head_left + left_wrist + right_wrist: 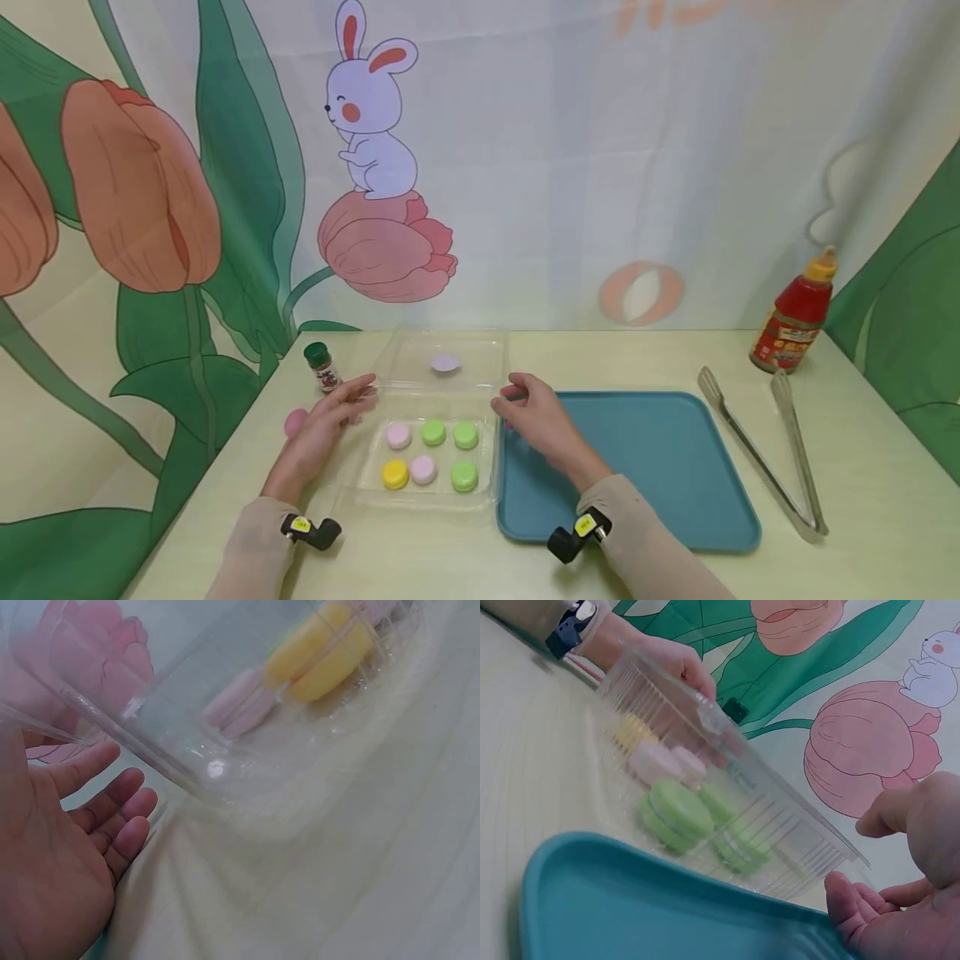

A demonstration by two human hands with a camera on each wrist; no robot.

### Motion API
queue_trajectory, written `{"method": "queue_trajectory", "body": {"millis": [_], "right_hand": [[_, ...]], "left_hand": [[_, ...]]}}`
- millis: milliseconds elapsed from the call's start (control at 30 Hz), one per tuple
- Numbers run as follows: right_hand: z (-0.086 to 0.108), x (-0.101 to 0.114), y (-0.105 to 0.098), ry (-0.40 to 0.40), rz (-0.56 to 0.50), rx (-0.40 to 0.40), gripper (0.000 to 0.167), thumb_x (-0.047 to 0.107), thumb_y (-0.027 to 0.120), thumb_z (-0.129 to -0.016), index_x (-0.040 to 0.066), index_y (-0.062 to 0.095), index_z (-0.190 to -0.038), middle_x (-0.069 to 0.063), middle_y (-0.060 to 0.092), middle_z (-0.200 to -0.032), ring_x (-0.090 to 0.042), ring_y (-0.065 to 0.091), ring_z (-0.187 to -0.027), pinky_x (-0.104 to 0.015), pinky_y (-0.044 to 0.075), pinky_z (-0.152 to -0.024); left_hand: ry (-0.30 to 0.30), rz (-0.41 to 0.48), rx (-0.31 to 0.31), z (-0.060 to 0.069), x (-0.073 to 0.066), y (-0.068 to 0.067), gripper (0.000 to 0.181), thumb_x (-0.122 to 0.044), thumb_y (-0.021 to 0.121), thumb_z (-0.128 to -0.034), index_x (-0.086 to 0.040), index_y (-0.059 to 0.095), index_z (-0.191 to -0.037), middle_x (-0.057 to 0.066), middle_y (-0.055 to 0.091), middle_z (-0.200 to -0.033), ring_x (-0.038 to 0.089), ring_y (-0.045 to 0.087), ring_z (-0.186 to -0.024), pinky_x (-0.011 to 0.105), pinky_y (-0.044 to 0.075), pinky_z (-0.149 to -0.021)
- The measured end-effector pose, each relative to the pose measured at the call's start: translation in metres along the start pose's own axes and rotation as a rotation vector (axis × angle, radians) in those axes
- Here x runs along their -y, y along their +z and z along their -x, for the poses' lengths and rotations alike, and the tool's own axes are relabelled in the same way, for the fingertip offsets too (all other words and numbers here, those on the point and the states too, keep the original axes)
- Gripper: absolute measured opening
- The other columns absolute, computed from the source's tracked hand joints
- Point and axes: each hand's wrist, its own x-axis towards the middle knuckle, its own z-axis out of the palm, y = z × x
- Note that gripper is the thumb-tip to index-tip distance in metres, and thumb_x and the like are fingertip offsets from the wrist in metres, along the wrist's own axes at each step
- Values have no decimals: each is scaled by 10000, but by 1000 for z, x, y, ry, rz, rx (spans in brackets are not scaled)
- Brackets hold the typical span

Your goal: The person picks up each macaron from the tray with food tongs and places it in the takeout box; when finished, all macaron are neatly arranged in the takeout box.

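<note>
A clear plastic container (352, 483) lies with its lid (480, 346) folded back. Inside are three green macarons (464, 476), two pale pink macarons (398, 435) and a yellow macaron (395, 474). My left hand (318, 429) is at the container's left side, fingers loosely extended; in the left wrist view its palm and fingertips hold nothing. At the right rear corner, my right hand (543, 421) has its fingers slightly bent close to the rim. Thumb and fingers stand apart there in the right wrist view; whether they touch the plastic I cannot tell.
Right of the container lies a blue tray (637, 467), partly under my right forearm. Metal tongs (765, 475) and a red sauce bottle (798, 317) stand farther right. A green-capped shaker (322, 367) and a pink round thing (296, 422) are at left. A pale lilac disc (446, 363) shows at the lid.
</note>
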Motion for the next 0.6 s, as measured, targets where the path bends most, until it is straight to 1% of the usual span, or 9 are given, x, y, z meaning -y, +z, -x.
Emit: {"method": "queue_trajectory", "body": {"millis": [133, 233, 300, 400, 500, 600], "right_hand": [[0, -1, 1, 19, 2, -10, 621, 145, 685, -1092, -89, 454, -1618, -223, 654, -1383, -266, 702, -1034, -397, 624, -881], [1, -2, 0, 19, 1, -4, 603, 143, 683, -1095, -56, 470, -1623, -211, 659, -1350, -269, 681, -998, -364, 600, -830], [1, -3, -1, 15, -21, 3, 601, 134, 682, -1094, -35, 469, -1631, -201, 660, -1312, -261, 670, -955, -342, 577, -790], [0, -4, -1, 14, -71, 11, 621, 108, 693, -1083, -2, 452, -1645, -180, 674, -1233, -249, 655, -901, -324, 547, -757], [-2, -5, -2, 2, -108, 12, 634, 75, 701, -1074, 38, 440, -1651, -155, 688, -1141, -249, 657, -880, -329, 540, -752], [-2, -6, -1, -3, -135, 10, 613, 51, 706, -1072, 95, 457, -1630, -136, 690, -1089, -252, 659, -861, -339, 539, -756]], "left_hand": [[8, 12, 3, 1, 2, -1, 550, -281, 497, -1174, -193, 443, -1714, 40, 433, -1758, 283, 453, -1562, 400, 356, -1215], [21, 29, 12, 2, 2, -1, 561, -200, 464, -1156, -178, 434, -1716, 76, 440, -1745, 303, 438, -1578, 416, 339, -1230], [29, 36, 20, 3, 3, -1, 580, -154, 441, -1142, -164, 421, -1721, 97, 438, -1740, 317, 427, -1586, 429, 329, -1241], [37, 43, 22, 3, 4, -1, 586, -135, 430, -1139, -167, 412, -1724, 115, 440, -1725, 339, 425, -1586, 442, 330, -1247], [45, 54, 22, 3, 5, -1, 586, -134, 429, -1147, -175, 394, -1730, 130, 435, -1711, 367, 416, -1582, 489, 310, -1272], [54, 67, 15, 2, 7, -1, 584, -119, 429, -1149, -184, 390, -1727, 147, 434, -1698, 382, 414, -1578, 514, 301, -1279]]}}
